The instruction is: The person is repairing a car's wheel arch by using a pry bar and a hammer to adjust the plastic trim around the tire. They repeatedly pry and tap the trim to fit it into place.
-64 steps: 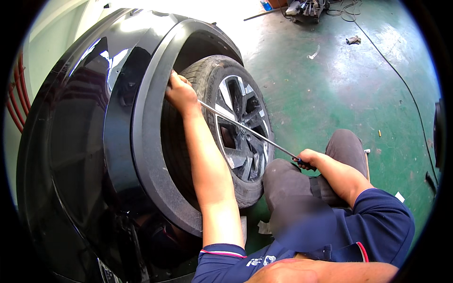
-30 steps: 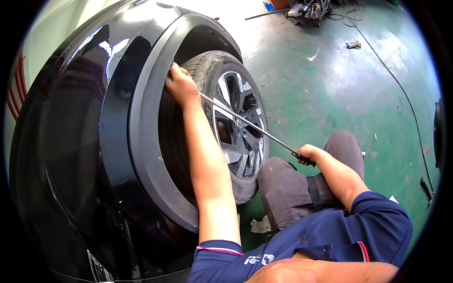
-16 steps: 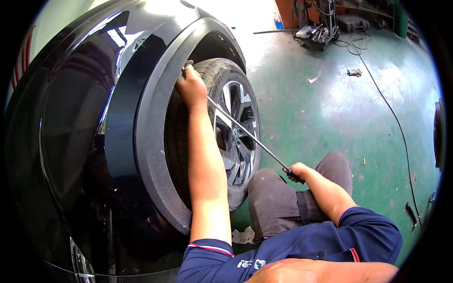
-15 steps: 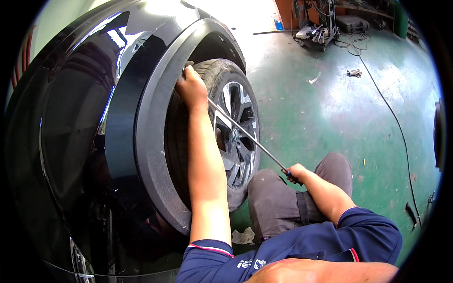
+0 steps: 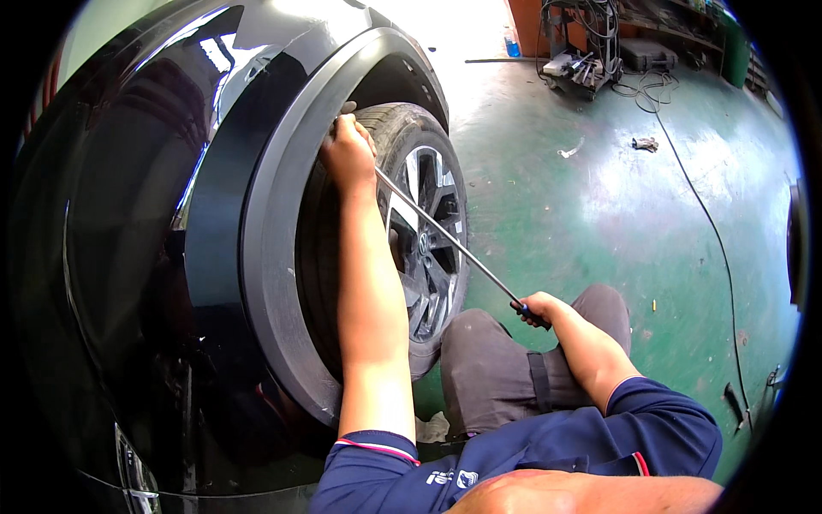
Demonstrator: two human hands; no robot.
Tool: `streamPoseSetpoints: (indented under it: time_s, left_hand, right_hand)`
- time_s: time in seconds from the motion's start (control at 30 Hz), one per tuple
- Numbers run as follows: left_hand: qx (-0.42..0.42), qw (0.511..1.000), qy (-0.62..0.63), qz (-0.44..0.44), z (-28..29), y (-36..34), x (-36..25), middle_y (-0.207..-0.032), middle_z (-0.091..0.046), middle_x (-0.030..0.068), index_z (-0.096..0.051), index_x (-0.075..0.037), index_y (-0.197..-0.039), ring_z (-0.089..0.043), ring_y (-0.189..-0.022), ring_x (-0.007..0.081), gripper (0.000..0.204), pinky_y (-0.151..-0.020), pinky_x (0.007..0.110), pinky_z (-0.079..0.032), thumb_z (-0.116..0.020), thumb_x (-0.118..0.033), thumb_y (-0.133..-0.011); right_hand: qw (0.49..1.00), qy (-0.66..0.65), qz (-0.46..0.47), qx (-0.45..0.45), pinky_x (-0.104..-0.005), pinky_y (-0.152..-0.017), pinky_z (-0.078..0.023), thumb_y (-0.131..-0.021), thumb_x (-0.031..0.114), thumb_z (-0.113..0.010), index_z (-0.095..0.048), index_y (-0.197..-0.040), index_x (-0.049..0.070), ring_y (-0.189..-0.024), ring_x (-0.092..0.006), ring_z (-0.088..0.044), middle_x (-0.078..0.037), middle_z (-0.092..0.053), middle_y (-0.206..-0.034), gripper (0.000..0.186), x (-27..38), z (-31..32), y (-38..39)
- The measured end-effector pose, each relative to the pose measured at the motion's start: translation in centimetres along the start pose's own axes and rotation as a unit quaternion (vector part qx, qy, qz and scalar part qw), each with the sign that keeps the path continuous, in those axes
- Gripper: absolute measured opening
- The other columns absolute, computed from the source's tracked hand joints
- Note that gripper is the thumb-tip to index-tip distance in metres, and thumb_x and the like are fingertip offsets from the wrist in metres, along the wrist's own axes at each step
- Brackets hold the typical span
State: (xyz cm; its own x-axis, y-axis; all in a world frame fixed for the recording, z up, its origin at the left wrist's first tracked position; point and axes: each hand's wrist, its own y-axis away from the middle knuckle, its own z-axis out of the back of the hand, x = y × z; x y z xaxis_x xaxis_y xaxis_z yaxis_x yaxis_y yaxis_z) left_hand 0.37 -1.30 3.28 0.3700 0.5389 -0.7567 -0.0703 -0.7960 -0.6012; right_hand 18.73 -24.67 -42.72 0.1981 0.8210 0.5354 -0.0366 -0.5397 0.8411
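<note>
My right hand point(image 5: 536, 309) is closed around the black-and-blue handle of a long pry bar point(image 5: 454, 242) with a straight steel shaft. The shaft slants across the wheel point(image 5: 424, 248) toward the far left, its far end hidden behind my left wrist. Up at the wheel arch trim point(image 5: 278, 154) of a dark car, my left hand point(image 5: 349, 154) is closed with curled fingers, between the trim and the top of the tyre point(image 5: 398, 128). What it grips, if anything, is hidden. The wheel has a black-and-silver rim.
My bent knees point(image 5: 484, 368) are beside the wheel. A black cable point(image 5: 698, 184) runs along the green floor point(image 5: 548, 223) at right. A tool cart point(image 5: 582, 60) and a grey case point(image 5: 646, 56) stand at the back. A crumpled rag point(image 5: 644, 144) lies on the floor.
The view has shifted slightly. Both hands keep their places at the wheel arch and on the pry bar's handle; the right fingers appear slightly rearranged.
</note>
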Motion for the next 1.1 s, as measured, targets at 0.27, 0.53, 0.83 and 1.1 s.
streamPoseSetpoints:
  time_s: [0.27, 0.53, 0.83, 1.1]
  left_hand:
    - [-0.009, 1.0, 0.0, 0.022, 0.3, -0.7, 0.5, -0.056, -0.043, -0.0006, -0.063, -0.002, -0.096, -0.036, -0.042, 0.0092, 0.015, -0.04, 0.027, -0.03, -0.052, -0.013, -0.094]
    - [-0.03, 0.999, -0.016, -0.018, 0.4, -1.0, 1.5, -0.056, -0.043, -0.0012, -0.061, -0.004, -0.092, -0.035, -0.042, 0.0082, 0.013, -0.041, 0.026, -0.029, -0.053, -0.014, -0.093]
    - [-0.019, 0.999, 0.021, 0.024, 0.5, -0.5, 0.9, -0.06, -0.046, -0.0023, -0.063, -0.005, -0.092, -0.04, -0.047, 0.0073, 0.011, -0.043, 0.026, -0.031, -0.054, -0.012, -0.093]
    - [-0.028, 0.998, 0.021, 0.061, 0.2, -0.3, 0.5, -0.056, -0.044, 0.0016, -0.061, -0.004, -0.089, -0.039, -0.041, 0.0103, 0.013, -0.04, 0.027, -0.031, -0.051, -0.013, -0.09]
  right_hand:
    - [0.998, -0.016, -0.028, 0.051, -0.0327, -0.044, -0.043, -0.1, 0.042, -0.063, -0.065, -0.087, 0.014, -0.049, -0.015, -0.051, -0.001, -0.058, -0.067, 0.031, -2.0, 0.8, -1.5]
    - [0.995, -0.1, -0.009, -0.003, -0.032, -0.042, -0.041, -0.096, 0.038, -0.069, -0.063, -0.074, 0.011, -0.045, -0.0148, -0.05, -0.003, -0.059, -0.06, 0.036, -2.3, -0.8, -0.2]
    - [0.997, -0.056, -0.037, 0.039, -0.0316, -0.044, -0.04, -0.098, 0.033, -0.068, -0.065, -0.085, 0.015, -0.049, -0.0134, -0.05, -0.002, -0.06, -0.067, 0.022, -1.1, 0.7, 0.9]
    - [0.996, -0.065, -0.038, 0.038, -0.0322, -0.046, -0.042, -0.099, 0.033, -0.064, -0.068, -0.083, 0.016, -0.051, -0.0138, -0.051, -0.002, -0.062, -0.07, 0.023, -0.8, 3.0, 0.1]
